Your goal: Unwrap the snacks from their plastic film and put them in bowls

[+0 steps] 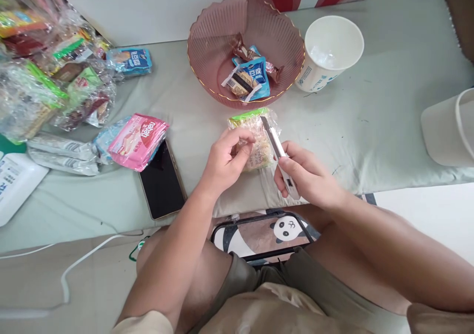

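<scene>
My right hand (309, 173) is wrapped around a white utility knife (288, 176), its blade pointing up and away from me. Just left of the blade lies a clear-wrapped snack packet (261, 159) with a bright green strip along its far edge. My left hand (227, 159) is over the packet's left side, thumb and forefinger brought close together in a pinch. Whether those fingertips grip the wrapper or something small cannot be made out. Behind the packet stands a pinkish ribbed bowl (211, 43) holding several small wrapped snacks (255, 75).
A white paper cup (322, 75) with clear plastic inside stands beside the bowl. A white bin (444, 131) is at far right. To the left are a pink snack bag (138, 141), a black phone (163, 183), silver packets (62, 151) and piled snack bags (81, 87).
</scene>
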Action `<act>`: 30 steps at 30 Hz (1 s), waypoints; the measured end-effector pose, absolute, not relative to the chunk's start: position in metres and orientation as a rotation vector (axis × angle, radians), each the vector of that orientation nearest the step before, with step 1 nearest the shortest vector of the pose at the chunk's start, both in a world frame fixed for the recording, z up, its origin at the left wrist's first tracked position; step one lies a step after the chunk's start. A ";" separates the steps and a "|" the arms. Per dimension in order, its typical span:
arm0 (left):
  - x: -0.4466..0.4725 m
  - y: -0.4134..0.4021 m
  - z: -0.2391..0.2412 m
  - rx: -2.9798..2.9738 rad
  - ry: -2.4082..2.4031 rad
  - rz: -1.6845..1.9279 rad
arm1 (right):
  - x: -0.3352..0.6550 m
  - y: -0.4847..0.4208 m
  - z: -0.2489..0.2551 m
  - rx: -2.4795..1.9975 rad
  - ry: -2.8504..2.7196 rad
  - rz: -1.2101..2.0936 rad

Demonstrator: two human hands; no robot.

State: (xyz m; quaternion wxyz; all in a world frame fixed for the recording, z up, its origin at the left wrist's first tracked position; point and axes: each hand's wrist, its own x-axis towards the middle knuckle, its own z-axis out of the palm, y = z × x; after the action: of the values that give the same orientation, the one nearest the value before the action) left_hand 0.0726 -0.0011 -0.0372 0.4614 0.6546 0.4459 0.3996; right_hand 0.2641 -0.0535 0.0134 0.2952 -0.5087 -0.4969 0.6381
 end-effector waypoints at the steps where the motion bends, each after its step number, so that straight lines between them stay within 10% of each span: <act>1: 0.073 -0.002 -0.038 1.625 1.097 0.996 | 0.262 -0.054 0.013 -1.347 -1.293 1.733; 30: 0.065 -0.005 -0.029 1.422 1.081 1.138 | 0.244 -0.077 0.000 -1.496 -1.406 1.929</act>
State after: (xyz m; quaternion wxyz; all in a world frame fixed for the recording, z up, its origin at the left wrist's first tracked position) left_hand 0.0647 -0.0049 -0.0286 0.4898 0.5852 0.4452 0.4684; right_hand 0.2444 -0.0770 0.0005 0.1618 -0.5240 -0.4926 0.6757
